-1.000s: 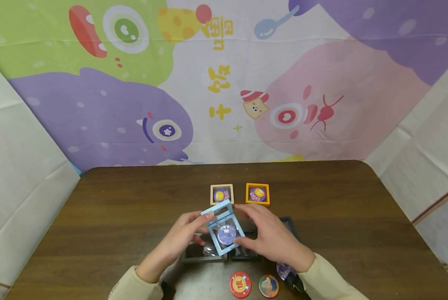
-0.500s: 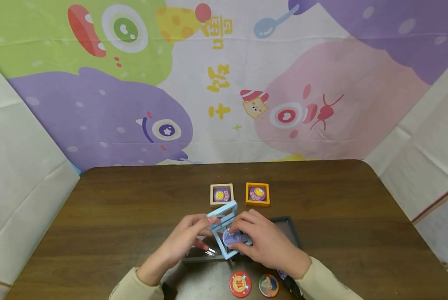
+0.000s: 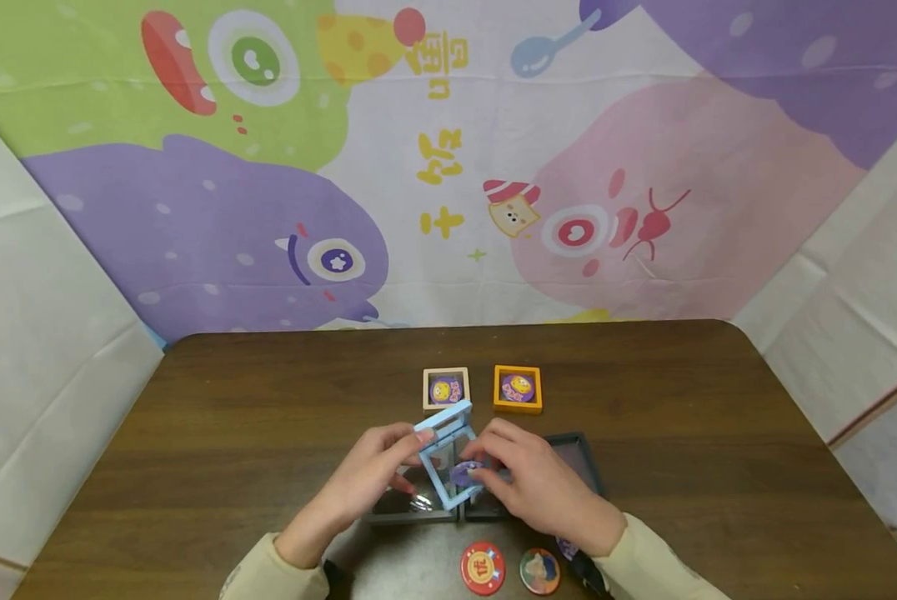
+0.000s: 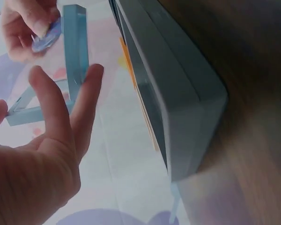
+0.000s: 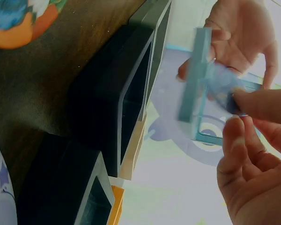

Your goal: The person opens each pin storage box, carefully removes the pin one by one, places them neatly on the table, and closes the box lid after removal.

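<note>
My left hand [image 3: 369, 471] holds a light blue hinged display frame [image 3: 433, 479] near its hinge, thumb on top; its two halves stand apart at an angle. My right hand [image 3: 542, 483] pinches a round purple badge [image 3: 463, 474] between thumb and fingers. The badge is tilted, nearly edge-on in the head view, over the frame's window. In the left wrist view the badge [image 4: 48, 37] appears beside one half of the blue frame [image 4: 76, 51]. The right wrist view shows the badge [image 5: 221, 89] blurred, between the frame's halves.
Dark frames [image 3: 411, 518] lie on the table beneath my hands. Behind them stand a beige frame [image 3: 426, 392] and an orange frame [image 3: 518, 407], each with a purple badge inside. Near me lie a red badge [image 3: 483, 568] and a picture badge [image 3: 540, 572].
The badge lay flat in the blue frame's window; my right fingers have pinched it and tipped it up out of the window. My left hand keeps its hold on the frame.
</note>
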Motion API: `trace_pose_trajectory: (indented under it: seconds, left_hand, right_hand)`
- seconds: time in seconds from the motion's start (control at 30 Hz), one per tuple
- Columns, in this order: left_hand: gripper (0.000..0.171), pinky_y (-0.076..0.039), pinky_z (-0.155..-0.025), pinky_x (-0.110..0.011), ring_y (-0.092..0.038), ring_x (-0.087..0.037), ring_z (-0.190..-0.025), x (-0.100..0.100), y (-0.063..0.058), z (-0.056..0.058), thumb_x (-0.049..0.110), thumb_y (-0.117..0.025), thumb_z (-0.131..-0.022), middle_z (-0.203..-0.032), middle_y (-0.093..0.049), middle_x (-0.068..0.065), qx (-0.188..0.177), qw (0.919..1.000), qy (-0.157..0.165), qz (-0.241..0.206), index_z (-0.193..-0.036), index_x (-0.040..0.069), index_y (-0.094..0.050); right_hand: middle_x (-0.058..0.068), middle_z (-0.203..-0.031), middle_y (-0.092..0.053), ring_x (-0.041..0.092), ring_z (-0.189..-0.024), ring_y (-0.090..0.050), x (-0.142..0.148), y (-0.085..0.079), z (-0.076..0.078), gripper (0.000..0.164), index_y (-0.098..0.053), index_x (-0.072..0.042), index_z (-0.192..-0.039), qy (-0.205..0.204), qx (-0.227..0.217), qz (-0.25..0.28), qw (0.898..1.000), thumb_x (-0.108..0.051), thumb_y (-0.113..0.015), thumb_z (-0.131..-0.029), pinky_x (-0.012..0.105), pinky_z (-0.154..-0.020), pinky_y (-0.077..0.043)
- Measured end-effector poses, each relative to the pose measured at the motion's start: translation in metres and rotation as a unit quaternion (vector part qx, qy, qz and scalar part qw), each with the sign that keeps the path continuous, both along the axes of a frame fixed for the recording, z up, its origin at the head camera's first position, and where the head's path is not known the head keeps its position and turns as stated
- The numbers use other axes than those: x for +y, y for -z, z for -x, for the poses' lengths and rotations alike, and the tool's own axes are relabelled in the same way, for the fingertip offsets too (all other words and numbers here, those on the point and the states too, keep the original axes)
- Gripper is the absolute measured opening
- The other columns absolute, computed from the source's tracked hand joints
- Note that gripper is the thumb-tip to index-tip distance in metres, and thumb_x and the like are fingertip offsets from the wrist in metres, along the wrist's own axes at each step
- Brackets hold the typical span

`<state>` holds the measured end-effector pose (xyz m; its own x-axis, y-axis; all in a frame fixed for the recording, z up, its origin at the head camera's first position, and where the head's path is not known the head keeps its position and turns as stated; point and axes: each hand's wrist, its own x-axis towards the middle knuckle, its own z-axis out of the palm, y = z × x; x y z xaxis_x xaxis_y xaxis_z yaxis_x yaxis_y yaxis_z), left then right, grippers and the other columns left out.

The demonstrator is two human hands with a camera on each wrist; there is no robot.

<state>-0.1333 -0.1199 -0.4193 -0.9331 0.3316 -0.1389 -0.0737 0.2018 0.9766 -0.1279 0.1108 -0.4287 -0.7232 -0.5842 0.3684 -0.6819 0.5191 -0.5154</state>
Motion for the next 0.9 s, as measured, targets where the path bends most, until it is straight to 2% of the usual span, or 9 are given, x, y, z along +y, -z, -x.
trace_pose_trajectory:
  seconds: [0.17,0.33,0.43,0.57,0.73,0.9]
  left_hand:
    - [0.047,-0.052,-0.060,-0.035,-0.061,-0.029,-0.078,-0.008,0.002,0.006,0.043,-0.055,-0.089,-0.100,-0.060,-0.017,0.037,0.9953,-0.059,0.067,-0.109,0.000,-0.059]
    - [0.048,-0.052,-0.060,-0.033,-0.061,-0.028,-0.078,-0.013,0.000,0.010,0.046,-0.057,-0.086,-0.099,-0.062,-0.015,0.043,0.9919,-0.094,0.075,-0.108,0.003,-0.060]
    - [0.047,-0.052,-0.060,-0.033,-0.061,-0.026,-0.082,-0.013,-0.001,0.010,0.046,-0.057,-0.086,-0.098,-0.062,-0.014,0.041,0.9919,-0.096,0.072,-0.108,0.004,-0.060]
    - [0.045,-0.052,-0.060,-0.033,-0.060,-0.023,-0.083,-0.012,-0.001,0.010,0.044,-0.057,-0.087,-0.095,-0.063,-0.013,0.042,0.9919,-0.096,0.072,-0.107,0.004,-0.061]
    - [0.043,-0.052,-0.060,-0.033,-0.060,-0.021,-0.082,-0.012,0.000,0.010,0.042,-0.058,-0.087,-0.094,-0.063,-0.012,0.038,0.9924,-0.092,0.071,-0.107,0.004,-0.060]
    - [0.043,-0.052,-0.062,-0.033,-0.060,-0.023,-0.083,-0.011,0.002,0.011,0.041,-0.058,-0.087,-0.095,-0.064,-0.012,0.033,0.9931,-0.088,0.071,-0.107,0.004,-0.060]
  right_hand:
    - [-0.015,-0.091,-0.048,-0.002,-0.074,-0.047,0.000,0.000,0.000,0.007,-0.060,-0.025,-0.096,-0.019,-0.020,0.028,0.999,-0.024,-0.059,-0.089,0.015,-0.061,-0.043]
    - [-0.014,-0.088,-0.050,-0.002,-0.070,-0.048,-0.008,0.003,-0.007,0.006,-0.059,-0.026,-0.096,-0.068,-0.073,0.059,0.993,-0.027,-0.058,-0.090,0.016,-0.057,-0.044]
    - [-0.014,-0.086,-0.051,-0.003,-0.069,-0.048,-0.015,0.007,-0.014,0.007,-0.058,-0.026,-0.096,-0.096,-0.103,0.044,0.989,-0.028,-0.058,-0.090,0.015,-0.057,-0.043]
    - [-0.017,-0.083,-0.051,-0.005,-0.069,-0.047,-0.024,0.014,-0.022,0.006,-0.059,-0.026,-0.095,-0.107,-0.119,0.000,0.987,-0.027,-0.059,-0.090,0.012,-0.059,-0.041]
    - [-0.018,-0.080,-0.050,-0.006,-0.069,-0.046,-0.030,0.020,-0.027,0.005,-0.061,-0.024,-0.091,-0.092,-0.112,-0.034,0.989,-0.023,-0.063,-0.086,0.010,-0.061,-0.039]
    - [-0.018,-0.078,-0.050,-0.005,-0.069,-0.047,-0.032,0.023,-0.030,0.008,-0.061,-0.022,-0.090,-0.062,-0.139,-0.050,0.987,-0.020,-0.065,-0.084,0.012,-0.060,-0.040]
